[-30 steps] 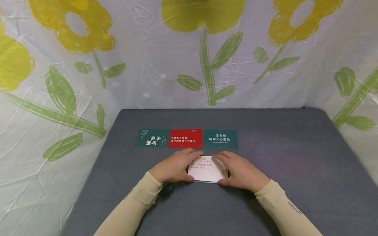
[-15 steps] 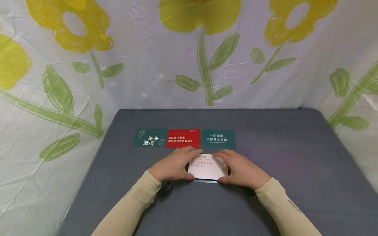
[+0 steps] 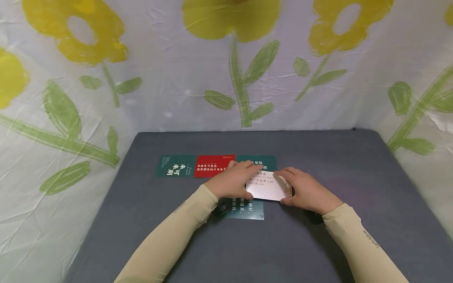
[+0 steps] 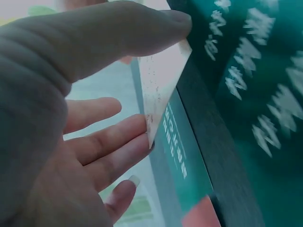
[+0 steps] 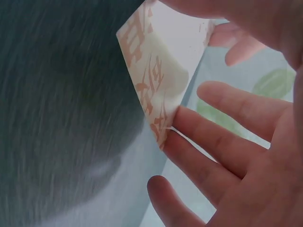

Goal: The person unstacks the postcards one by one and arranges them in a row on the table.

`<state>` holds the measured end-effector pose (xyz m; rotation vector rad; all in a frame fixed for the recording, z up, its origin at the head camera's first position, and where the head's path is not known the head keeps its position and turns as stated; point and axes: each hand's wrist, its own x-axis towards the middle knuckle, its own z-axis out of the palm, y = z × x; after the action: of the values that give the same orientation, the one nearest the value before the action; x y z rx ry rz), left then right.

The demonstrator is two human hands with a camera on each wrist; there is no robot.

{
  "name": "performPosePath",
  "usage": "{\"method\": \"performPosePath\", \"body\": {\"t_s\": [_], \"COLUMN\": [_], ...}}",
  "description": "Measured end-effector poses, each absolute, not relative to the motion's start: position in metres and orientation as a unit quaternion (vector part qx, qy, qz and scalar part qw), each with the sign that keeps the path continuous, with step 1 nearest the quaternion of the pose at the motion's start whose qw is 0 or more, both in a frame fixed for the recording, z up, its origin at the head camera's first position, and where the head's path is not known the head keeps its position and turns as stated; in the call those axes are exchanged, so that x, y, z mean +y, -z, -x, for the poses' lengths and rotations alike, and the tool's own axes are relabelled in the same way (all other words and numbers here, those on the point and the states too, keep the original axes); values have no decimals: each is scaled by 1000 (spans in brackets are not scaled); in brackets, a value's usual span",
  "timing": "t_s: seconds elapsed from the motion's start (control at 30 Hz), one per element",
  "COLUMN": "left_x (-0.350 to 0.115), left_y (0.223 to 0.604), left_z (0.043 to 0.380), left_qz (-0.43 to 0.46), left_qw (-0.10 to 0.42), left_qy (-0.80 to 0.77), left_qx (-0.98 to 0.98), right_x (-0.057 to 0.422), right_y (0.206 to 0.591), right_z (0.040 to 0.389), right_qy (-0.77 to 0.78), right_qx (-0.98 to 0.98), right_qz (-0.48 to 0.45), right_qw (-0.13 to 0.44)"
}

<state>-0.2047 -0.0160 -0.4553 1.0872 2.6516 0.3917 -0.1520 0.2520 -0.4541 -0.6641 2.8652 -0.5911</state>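
A white card [image 3: 267, 188] with brown print is held level by both hands, in front of the right end of a card row. My left hand [image 3: 231, 181] grips its left edge, thumb in front and fingers behind. My right hand [image 3: 309, 190] grips the right edge the same way. In the right wrist view the white card [image 5: 158, 75] shows large orange-brown characters near its end. A teal card [image 3: 245, 209] with white writing lies on the table below and in front of the left hand. The left fingers partly hide the green card [image 3: 267, 160] behind.
The row on the grey table [image 3: 141, 236] holds a green card [image 3: 173, 166] on the left, a red card [image 3: 209, 167] in the middle and the partly covered green one. Behind the table hangs a pale cloth [image 3: 170, 78] with yellow flowers.
Both hands have moved the white card up off the teal card, then away and to the right, uncovering the teal card. The view has turned slightly right.
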Motion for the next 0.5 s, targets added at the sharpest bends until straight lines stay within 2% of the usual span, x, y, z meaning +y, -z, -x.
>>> {"method": "performPosePath", "body": {"t_s": [0.5], "left_x": [55], "left_y": [455], "left_z": [249], "left_qz": [-363], "left_qw": [130], "left_qy": [-120], "left_qx": [915], "right_x": [319], "right_y": [455], "right_z": [192], "right_qy": [240], "right_qx": [946], "right_qz": [186], "right_qw": [116]}}
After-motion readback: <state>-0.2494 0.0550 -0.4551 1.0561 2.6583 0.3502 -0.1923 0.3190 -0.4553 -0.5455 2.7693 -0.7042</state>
